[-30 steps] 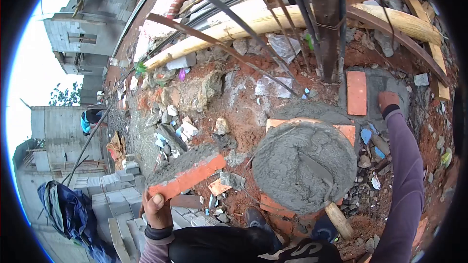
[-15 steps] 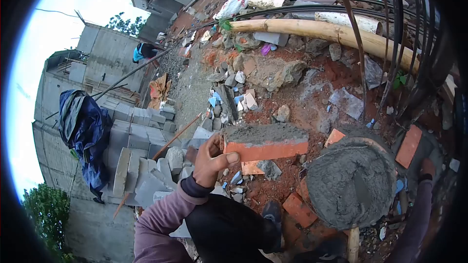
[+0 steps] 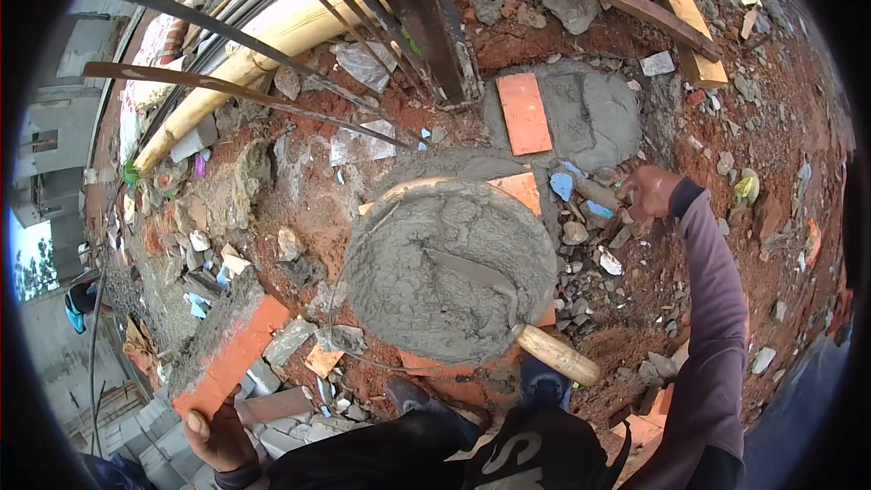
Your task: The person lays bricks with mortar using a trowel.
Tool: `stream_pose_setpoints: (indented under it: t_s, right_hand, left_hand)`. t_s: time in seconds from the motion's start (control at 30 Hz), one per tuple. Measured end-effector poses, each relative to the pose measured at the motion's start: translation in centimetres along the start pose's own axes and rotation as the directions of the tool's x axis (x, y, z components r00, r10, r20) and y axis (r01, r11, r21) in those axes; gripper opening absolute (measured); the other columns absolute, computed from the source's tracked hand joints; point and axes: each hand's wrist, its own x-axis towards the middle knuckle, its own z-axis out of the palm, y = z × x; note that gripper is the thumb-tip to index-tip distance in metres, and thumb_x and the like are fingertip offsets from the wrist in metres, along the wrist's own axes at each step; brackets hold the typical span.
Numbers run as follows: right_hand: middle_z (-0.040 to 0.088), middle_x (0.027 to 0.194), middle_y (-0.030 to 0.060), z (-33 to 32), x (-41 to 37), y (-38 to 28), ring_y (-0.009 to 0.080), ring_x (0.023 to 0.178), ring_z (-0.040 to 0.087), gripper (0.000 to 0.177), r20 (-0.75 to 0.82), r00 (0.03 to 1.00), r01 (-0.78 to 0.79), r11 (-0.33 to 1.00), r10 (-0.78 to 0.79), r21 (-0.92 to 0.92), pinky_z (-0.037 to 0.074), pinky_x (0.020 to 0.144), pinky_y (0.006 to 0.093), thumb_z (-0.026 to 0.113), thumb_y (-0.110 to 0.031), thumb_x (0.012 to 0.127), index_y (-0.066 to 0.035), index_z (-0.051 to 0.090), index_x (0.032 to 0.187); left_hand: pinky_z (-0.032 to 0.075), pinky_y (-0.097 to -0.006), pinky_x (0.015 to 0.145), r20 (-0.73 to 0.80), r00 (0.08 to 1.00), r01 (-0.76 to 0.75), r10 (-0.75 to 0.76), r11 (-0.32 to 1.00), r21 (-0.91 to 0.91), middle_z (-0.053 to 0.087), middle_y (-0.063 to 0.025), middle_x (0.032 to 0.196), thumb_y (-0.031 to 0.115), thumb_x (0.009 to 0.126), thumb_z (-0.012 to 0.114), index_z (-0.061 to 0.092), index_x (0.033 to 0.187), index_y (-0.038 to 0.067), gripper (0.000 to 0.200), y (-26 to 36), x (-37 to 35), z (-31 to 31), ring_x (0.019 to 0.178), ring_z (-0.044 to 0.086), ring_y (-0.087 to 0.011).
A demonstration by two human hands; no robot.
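Lower left: left hand (image 3: 220,445) gripping mortar-coated brick (image 3: 243,350) by lower end, fingers wrapping it. Right of center: right hand (image 3: 651,192) hanging near rubble (image 3: 575,233), fingers bending; cannot tell whether holding anything. Risk: one-end grip slipping, dropping brick; tilt shedding mortar (image 3: 214,334).

Grey walls (image 3: 54,349) stand in daylight far beyond the left hand (image 3: 220,443); reddish ground (image 3: 798,113) (rough and stony) spreads around the right hand (image 3: 653,192).

Trowel blade (image 3: 470,269) in mortar pan (image 3: 419,184), first brick (image 3: 236,356) to the left, second brick (image 3: 523,114) beyond on mortar bed (image 3: 611,116)
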Motion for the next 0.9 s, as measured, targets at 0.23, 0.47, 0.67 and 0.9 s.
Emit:
stream_pose_setpoints:
  t_s: [0.23, 0.47, 0.67, 0.9]
  right_hand:
    - [0.068, 0.096, 0.0123, 0.1, -10.2, -12.6, 0.0173, 0.090, 0.066, 0.037, -0.510, 0.782, 0.618, 0.343, -0.358, 0.707, 0.053, 0.079, 0.0307, 0.072, -0.023, 0.087, 0.001, 0.060, 0.113]
    - [0.050, 0.135, 0.0164, 5.3, -8.9, -17.3, 0.0284, 0.121, 0.054, 0.068, -0.816, 0.551, 0.703, -0.429, -0.174, 0.567, 0.046, 0.100, 0.0442, 0.071, -0.022, 0.087, 0.003, 0.034, 0.139]
    - [0.053, 0.132, 0.0162, 4.2, -8.6, -14.2, 0.0304, 0.120, 0.054, 0.059, -0.860, 0.505, 0.719, -0.585, 0.068, 0.376, 0.042, 0.104, 0.0459, 0.054, -0.024, 0.089, 0.002, 0.037, 0.139]
    - [0.059, 0.104, 0.0072, 4.4, -0.1, -2.0, 0.0176, 0.086, 0.062, 0.045, -0.578, 0.665, 0.525, 0.255, 0.473, 0.812, 0.053, 0.069, 0.0338, 0.066, -0.019, 0.082, -0.007, 0.042, 0.118]
  left_hand:
    - [0.028, -0.0512, 0.112, 0.355, 0.935, 0.045, 0.018, 0.985, -0.167, 0.059, -0.0132, 0.128, 0.037, 0.079, 0.065, 0.055, 0.127, 0.002, 0.060, -0.8, 2.7, 9.5, 0.127, 0.049, -0.0329]
    - [0.044, -0.0393, 0.101, 0.625, 0.776, 0.267, -0.087, 0.943, -0.200, 0.055, -0.0155, 0.124, 0.018, 0.065, 0.087, 0.035, 0.137, -0.006, 0.092, -1.6, 1.0, 30.0, 0.114, 0.057, -0.0257]
    - [0.050, -0.0370, 0.090, 0.821, 0.567, -0.009, -0.075, 0.995, 0.097, 0.055, -0.0228, 0.121, 0.030, 0.071, 0.084, 0.021, 0.142, -0.012, 0.105, -5.2, -0.1, 34.9, 0.108, 0.060, -0.0281]
    - [0.051, -0.0393, 0.094, 0.790, 0.353, -0.068, -0.501, 0.829, 0.556, 0.053, -0.0256, 0.130, 0.019, 0.077, 0.081, 0.024, 0.149, 0.000, 0.093, 0.5, 2.0, 19.9, 0.111, 0.061, -0.0329]
